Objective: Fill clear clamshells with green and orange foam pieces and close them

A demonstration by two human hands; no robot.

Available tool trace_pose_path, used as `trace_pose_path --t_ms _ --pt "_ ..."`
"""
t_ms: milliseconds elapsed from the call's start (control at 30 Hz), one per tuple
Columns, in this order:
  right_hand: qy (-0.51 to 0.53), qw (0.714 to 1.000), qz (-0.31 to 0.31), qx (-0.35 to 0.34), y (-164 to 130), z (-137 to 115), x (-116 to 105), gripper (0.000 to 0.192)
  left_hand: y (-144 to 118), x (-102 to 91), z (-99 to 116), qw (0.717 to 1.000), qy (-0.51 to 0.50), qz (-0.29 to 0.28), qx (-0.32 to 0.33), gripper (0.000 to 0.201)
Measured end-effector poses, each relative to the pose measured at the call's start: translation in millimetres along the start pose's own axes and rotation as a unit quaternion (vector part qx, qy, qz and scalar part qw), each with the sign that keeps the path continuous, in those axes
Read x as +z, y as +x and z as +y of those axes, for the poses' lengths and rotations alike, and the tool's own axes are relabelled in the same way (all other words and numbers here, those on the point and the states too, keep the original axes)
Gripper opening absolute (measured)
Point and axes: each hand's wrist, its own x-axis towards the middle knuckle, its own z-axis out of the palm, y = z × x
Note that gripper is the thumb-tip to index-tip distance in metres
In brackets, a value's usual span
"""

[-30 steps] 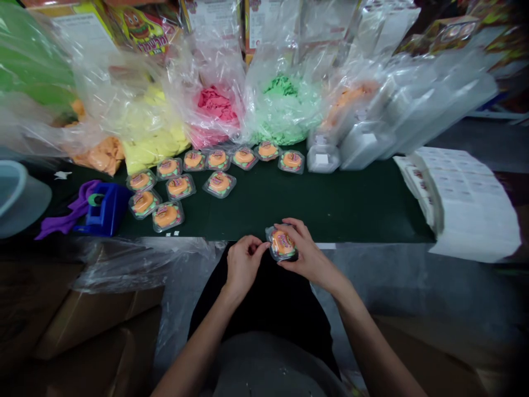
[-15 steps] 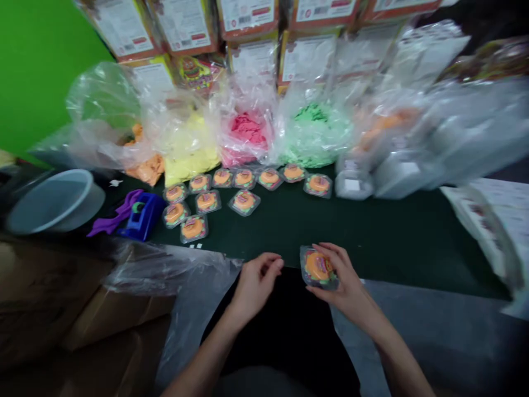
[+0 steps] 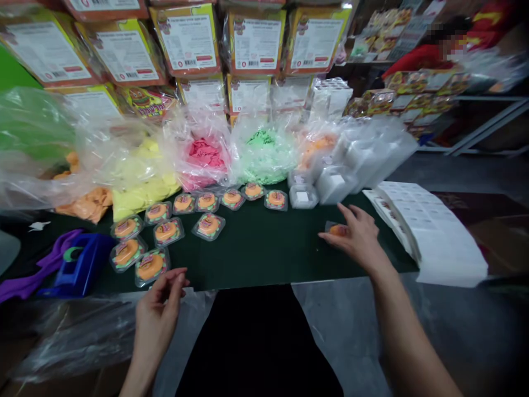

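Observation:
My right hand (image 3: 351, 237) is over the right part of the dark table, its fingers round the sides of a small clear plastic burger pack (image 3: 339, 230). The hand covers most of that pack. My left hand (image 3: 163, 298) hovers at the table's front edge with curled fingers, thumb and forefinger together; anything between them is too small to make out. Just beyond it lies the nearest burger pack (image 3: 151, 266), an orange bun with coloured bits under a clear lid. Several similar packs, such as one burger pack (image 3: 209, 226) set apart, lie on the left and middle of the table.
Behind the packs stand plastic bags of yellow pieces (image 3: 142, 187), pink pieces (image 3: 204, 154) and green pieces (image 3: 264, 160). Stacked clear containers (image 3: 336, 184) and label sheets (image 3: 430, 226) are at right. A blue tape dispenser (image 3: 85, 262) sits left. A person in red (image 3: 417, 58) is behind.
My right hand has carried the burger pack from the front edge out to the right over the table. My left hand has moved left, close to the front packs. The view has shifted right.

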Motion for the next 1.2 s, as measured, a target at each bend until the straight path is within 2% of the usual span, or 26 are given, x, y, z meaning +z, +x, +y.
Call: trace_pose_path --t_ms 67,133,200,300,400,467,533,600,633,700,733,767,800,867,933,1000,1067,1200 --pt "0.023 0.994 0.005 -0.109 23.5 -47.1 5.0 0.076 1.7 -4.2 2.4 1.000 -0.005 0.017 0.004 0.043" --pt "-0.002 0.983 -0.055 -0.175 54.0 -91.4 20.0 0.078 3.5 -5.9 5.6 1.000 -0.010 0.020 0.010 0.041" --pt "-0.079 0.972 -0.136 -0.176 83.5 -123.8 39.8 0.088 3.6 -6.9 7.7 1.000 -0.004 0.017 0.018 0.039" --pt "-0.114 0.964 -0.173 -0.168 109.1 -144.7 62.9 0.085 -1.9 -10.1 6.6 0.999 0.017 0.017 0.026 0.036" --pt "-0.130 0.962 -0.177 -0.161 100.7 -145.9 67.6 0.076 -11.5 -17.3 3.4 0.998 0.035 0.035 0.026 0.035" --pt "-0.133 0.959 -0.180 -0.171 77.3 -145.4 63.1 0.075 -14.6 -27.5 2.7 0.996 0.058 0.053 0.035 0.034" --pt "-0.132 0.956 -0.183 -0.187 46.1 -144.1 57.2 0.075 -9.0 -47.8 1.1 0.989 0.107 0.092 0.052 0.034" --pt "-0.147 0.957 -0.156 -0.194 15.6 -140.3 54.4 0.076 6.5 -82.9 -5.3 0.966 0.178 0.174 0.066 0.034" --pt "-0.154 0.958 -0.133 -0.203 2.6 -137.9 54.9 0.075 16.6 -105.5 -10.8 0.947 0.208 0.233 0.072 0.034" --pt "-0.150 0.958 -0.104 -0.221 -18.1 -134.9 58.5 0.070 37.6 -153.3 -24.9 0.889 0.304 0.335 0.069 0.035" --pt "-0.136 0.961 -0.092 -0.223 -26.1 -135.1 60.6 0.069 47.8 -174.3 -32.6 0.871 0.346 0.345 0.045 0.040" --pt "-0.120 0.964 -0.085 -0.220 -32.8 -136.6 62.5 0.070 57.7 -190.8 -40.4 0.871 0.363 0.329 0.010 0.046" --pt "-0.104 0.968 -0.080 -0.213 -38.1 -139.0 64.1 0.072 67.1 -201.8 -48.0 0.884 0.360 0.298 -0.022 0.049" --pt "-0.082 0.977 -0.077 -0.182 -45.0 -144.3 67.0 0.080 84.1 -208.0 -61.2 0.913 0.327 0.236 -0.063 0.053" --pt "-0.062 0.984 -0.084 -0.144 -47.9 -146.2 69.7 0.090 96.1 -200.7 -70.3 0.929 0.295 0.209 -0.074 0.053" --pt "-0.020 0.986 -0.107 -0.125 -49.8 -141.7 70.7 0.099 101.3 -191.8 -73.7 0.933 0.278 0.212 -0.084 0.050" --pt "0.042 0.978 -0.153 -0.138 -53.8 -132.3 66.4 0.100 101.5 -188.6 -72.0 0.936 0.256 0.219 -0.106 0.043" --pt "0.108 0.955 -0.235 -0.145 -71.8 -119.9 40.4 0.091 102.1 -194.6 -62.4 0.946 0.176 0.227 -0.152 0.032"
